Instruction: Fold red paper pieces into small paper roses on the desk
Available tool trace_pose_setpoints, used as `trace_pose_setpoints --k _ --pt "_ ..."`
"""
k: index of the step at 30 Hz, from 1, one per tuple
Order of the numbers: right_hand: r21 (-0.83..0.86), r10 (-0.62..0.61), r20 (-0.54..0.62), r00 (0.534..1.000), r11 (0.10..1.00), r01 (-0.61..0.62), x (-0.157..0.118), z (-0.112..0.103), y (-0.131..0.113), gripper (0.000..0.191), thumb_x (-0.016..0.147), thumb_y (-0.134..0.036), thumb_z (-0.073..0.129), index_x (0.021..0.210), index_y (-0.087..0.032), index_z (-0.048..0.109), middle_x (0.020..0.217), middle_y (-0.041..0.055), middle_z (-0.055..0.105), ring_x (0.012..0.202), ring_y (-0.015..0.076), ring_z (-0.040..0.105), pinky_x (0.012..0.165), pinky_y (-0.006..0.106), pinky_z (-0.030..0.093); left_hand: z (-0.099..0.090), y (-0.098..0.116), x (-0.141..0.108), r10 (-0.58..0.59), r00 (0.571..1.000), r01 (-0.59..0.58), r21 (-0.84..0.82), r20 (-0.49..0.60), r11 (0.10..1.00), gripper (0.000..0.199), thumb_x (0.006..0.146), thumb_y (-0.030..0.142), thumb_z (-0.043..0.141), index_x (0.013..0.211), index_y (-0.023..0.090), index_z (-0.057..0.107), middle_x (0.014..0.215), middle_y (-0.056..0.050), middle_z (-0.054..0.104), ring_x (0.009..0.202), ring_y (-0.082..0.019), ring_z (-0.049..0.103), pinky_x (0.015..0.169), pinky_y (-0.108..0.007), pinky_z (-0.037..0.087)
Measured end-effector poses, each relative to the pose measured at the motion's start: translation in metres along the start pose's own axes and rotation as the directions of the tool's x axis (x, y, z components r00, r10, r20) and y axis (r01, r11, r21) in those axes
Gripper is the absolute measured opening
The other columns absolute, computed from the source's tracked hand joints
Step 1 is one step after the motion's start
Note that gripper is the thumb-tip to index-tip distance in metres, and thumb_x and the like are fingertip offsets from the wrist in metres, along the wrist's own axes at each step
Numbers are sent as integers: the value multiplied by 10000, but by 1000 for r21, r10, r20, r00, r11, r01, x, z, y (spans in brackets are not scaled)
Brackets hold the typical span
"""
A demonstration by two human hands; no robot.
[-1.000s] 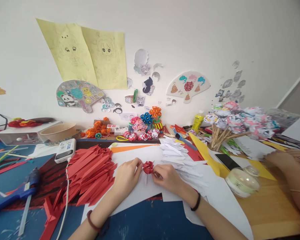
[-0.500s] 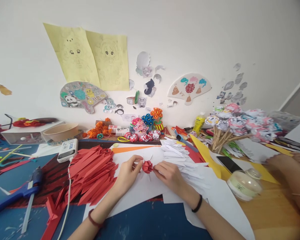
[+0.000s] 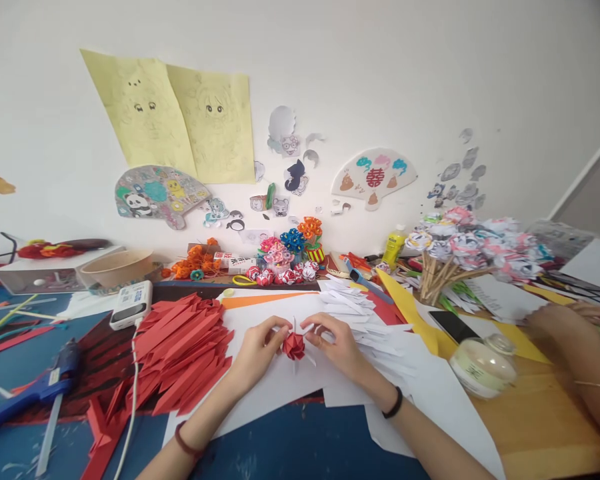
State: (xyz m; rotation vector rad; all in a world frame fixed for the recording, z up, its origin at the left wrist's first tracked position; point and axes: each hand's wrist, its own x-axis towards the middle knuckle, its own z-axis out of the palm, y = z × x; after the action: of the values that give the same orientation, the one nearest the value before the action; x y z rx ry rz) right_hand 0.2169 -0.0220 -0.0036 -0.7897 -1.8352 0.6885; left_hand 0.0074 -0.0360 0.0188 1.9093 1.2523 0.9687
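Observation:
A small folded red paper ball (image 3: 294, 347) with white paper strips sticking out is between my hands, above the white sheet (image 3: 267, 393). At its left side, my left hand (image 3: 263, 341) pinches the edge of the ball with thumb and fingers. My right hand (image 3: 334, 340) has its thumb and forefinger closed around a white strip at the upper right of the ball. Folded red strips (image 3: 183, 347) are piled beside my left hand. Folded white strips (image 3: 350, 310) lie beyond and beside my right hand.
A blue glue gun (image 3: 55, 383) and a white power bank (image 3: 131, 305) with a cable lie left. At right stand a jar (image 3: 483, 367), a phone (image 3: 454, 327) and a bunch of paper flowers (image 3: 473, 243). Another person's arm (image 3: 570, 360) rests at far right.
My right hand has moved off the red ball's side and up to a white strip. The ball has turned, so its white strips show more plainly. The view has shifted slightly.

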Motion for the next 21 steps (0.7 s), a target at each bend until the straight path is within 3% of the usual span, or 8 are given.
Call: trace_pose_setpoints --k 2,4,8,13,21 --pt "18 12 -28 1000 1000 -12 0 1 0 242 929 -420 602 879 -194 675 875 42 679 781 156 634 727 255 506 0 3 -1 18 1000 -18 29 7 999 299 941 432 446 998 201 629 777 -4 652 633 -137 552 647 -258 430" --pt "37 60 -52 997 998 -58 -1 1 1 268 924 -428 602 826 -185 660 797 33 664 716 151 633 679 250 507 -2 6 -3 64 996 -58 110 -54 992 267 943 405 456 1024 212 622 909 -23 673 687 -139 560 679 -268 442" --pt "51 113 -69 991 993 -110 -1 1 1 265 895 -426 633 807 -178 662 758 25 656 620 139 614 618 253 500 -9 17 -6 222 967 -194 199 -127 961 225 962 362 454 1032 215 609 1006 -49 660 794 -160 571 762 -304 467" --pt "22 95 -75 993 995 -93 0 -2 -5 239 890 -390 640 789 -176 676 734 26 652 626 138 583 618 254 475 -8 28 -11 412 908 -419 209 75 884 153 957 300 519 980 229 653 980 -47 651 926 -182 579 849 -322 453" --pt "1 23 -42 999 1000 -23 0 -3 -1 214 910 -359 628 806 -182 687 737 19 657 681 145 597 661 251 462 -11 22 -12 478 861 -507 368 173 779 192 978 239 481 1113 239 617 1076 -50 661 962 -193 579 826 -335 409"
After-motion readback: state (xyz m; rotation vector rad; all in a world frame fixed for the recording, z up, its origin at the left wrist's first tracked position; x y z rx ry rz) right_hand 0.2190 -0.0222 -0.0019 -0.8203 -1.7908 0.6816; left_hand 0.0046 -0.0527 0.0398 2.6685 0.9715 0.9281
